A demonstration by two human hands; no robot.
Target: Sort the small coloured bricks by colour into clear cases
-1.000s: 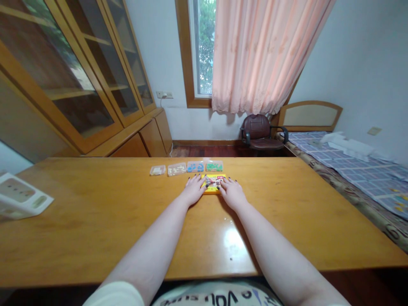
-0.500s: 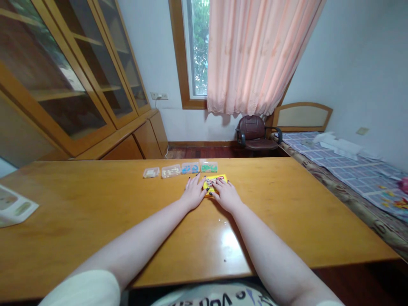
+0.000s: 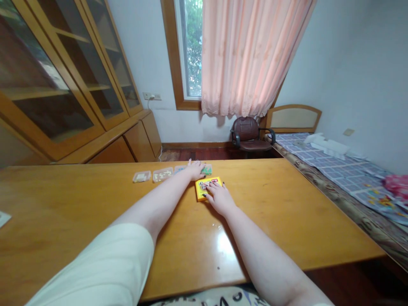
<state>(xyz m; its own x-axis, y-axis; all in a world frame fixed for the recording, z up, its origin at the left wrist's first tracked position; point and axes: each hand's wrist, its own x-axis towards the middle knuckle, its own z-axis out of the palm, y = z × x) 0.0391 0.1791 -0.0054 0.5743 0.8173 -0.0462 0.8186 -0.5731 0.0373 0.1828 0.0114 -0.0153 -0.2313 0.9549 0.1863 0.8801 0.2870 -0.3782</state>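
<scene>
My left hand (image 3: 195, 170) reaches over the far row of small clear plastic boxes, its fingers stretched forward. It covers part of the box with green pieces (image 3: 207, 170) and of the box with blue pieces (image 3: 178, 169); whether it touches them I cannot tell. My right hand (image 3: 220, 198) lies on the right part of a flat yellow box (image 3: 200, 194) with dark printed characters and a red patch, fingers extended over its top. To the left in the row are a clear box of cream-coloured pieces (image 3: 162, 174) and a smaller clear box (image 3: 142, 176) with pale contents.
The wooden table (image 3: 280, 221) has its far edge just behind the row of boxes. A white object (image 3: 4, 218) shows at the table's left edge. Beyond stand a glass-door cabinet (image 3: 98, 87), a brown office chair (image 3: 250, 134) and a bed (image 3: 338, 165) along the right.
My left hand has left the yellow box and moved forward to the row of clear boxes. My right hand stays on the yellow box. The view has shifted slightly right.
</scene>
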